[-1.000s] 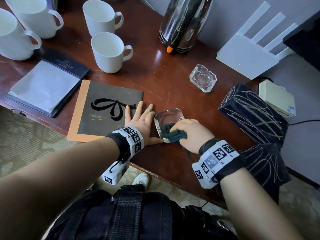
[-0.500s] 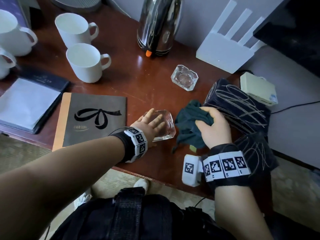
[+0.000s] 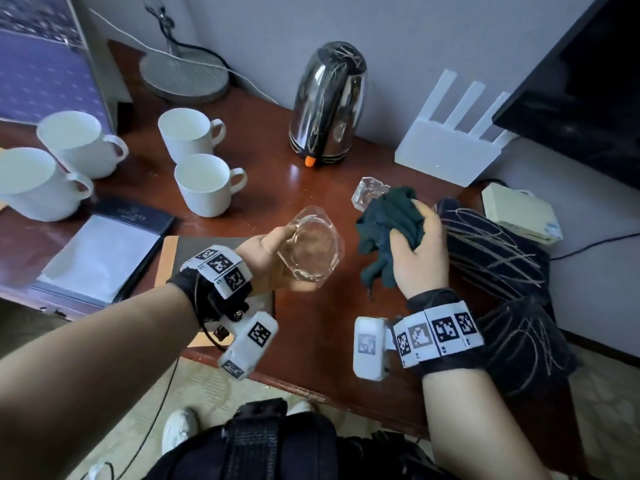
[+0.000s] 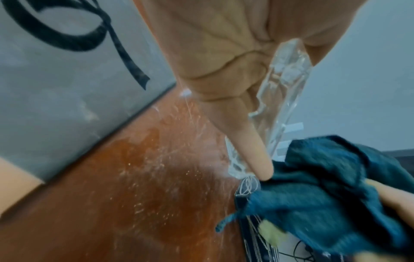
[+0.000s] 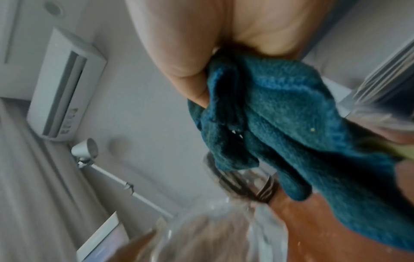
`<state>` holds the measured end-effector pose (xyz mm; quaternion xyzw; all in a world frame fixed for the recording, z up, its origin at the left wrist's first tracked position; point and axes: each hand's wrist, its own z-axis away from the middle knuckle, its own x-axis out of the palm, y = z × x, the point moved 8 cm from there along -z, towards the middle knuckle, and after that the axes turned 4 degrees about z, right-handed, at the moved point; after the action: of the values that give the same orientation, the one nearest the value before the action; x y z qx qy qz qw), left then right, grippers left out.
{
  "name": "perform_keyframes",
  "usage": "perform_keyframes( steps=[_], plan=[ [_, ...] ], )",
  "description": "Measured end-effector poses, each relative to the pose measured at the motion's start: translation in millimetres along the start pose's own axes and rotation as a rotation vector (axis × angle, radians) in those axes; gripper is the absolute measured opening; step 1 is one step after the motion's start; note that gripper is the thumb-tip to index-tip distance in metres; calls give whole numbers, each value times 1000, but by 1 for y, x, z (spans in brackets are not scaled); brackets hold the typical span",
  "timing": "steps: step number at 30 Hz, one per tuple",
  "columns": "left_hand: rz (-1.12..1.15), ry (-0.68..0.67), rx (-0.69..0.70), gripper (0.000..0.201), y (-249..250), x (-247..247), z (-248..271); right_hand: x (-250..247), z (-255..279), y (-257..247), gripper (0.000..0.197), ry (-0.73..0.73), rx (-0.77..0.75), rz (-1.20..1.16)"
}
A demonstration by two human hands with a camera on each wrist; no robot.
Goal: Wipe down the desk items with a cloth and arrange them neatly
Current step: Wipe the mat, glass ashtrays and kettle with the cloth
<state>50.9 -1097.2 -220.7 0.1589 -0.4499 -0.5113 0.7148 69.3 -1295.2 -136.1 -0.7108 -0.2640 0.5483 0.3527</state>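
Note:
My left hand grips a clear glass ashtray and holds it lifted and tilted above the brown desk. In the left wrist view the ashtray shows edge-on between thumb and fingers. My right hand grips a bunched dark teal cloth, a little to the right of the ashtray and apart from it. The right wrist view shows the cloth hanging from the hand, with the ashtray blurred below. A second glass ashtray sits on the desk behind the cloth.
Several white mugs stand at the back left. A steel kettle, a white router and a lamp base line the wall. A grey notebook, a notepad folder and a black tissue box lie nearby.
My left hand took the ashtray from the desk and raised it, tilted. My right hand lifted the cloth out of the ashtray and moved it right and up.

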Motion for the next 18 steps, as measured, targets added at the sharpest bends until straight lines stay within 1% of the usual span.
perform_keyframes(
  steps=[2, 4, 6, 9, 10, 13, 14, 15, 16, 17, 18],
  plan=[
    [17, -55, -2, 35, 3, -3, 2, 31, -1, -14, 52, -114, -23, 7],
    [10, -118, -9, 41, 5, -2, 5, 62, 6, -30, 53, -224, -98, 51],
    [23, -152, -19, 43, 8, -4, 8, 82, 20, -49, 53, -261, -248, 115],
    [70, -116, 17, 41, 14, -12, 12, 101, 48, -80, 55, -298, -526, 182],
    [77, -110, 36, 40, 16, -15, 12, 103, 57, -86, 53, -312, -596, 194],
    [88, -111, 79, 36, 22, -21, 13, 96, 68, -83, 45, -352, -716, 294],
    [105, -109, 88, 35, 25, -23, 15, 90, 65, -76, 45, -362, -707, 352],
    [124, -122, 97, 35, 28, -24, 16, 83, 56, -65, 46, -371, -641, 390],
    [142, -148, 102, 35, 32, -23, 18, 72, 45, -54, 48, -361, -532, 383],
    [156, -172, 103, 37, 34, -23, 21, 58, 31, -46, 50, -308, -414, 335],
    [157, -196, 102, 40, 37, -21, 23, 42, 19, -43, 50, -215, -322, 259]
  ],
)
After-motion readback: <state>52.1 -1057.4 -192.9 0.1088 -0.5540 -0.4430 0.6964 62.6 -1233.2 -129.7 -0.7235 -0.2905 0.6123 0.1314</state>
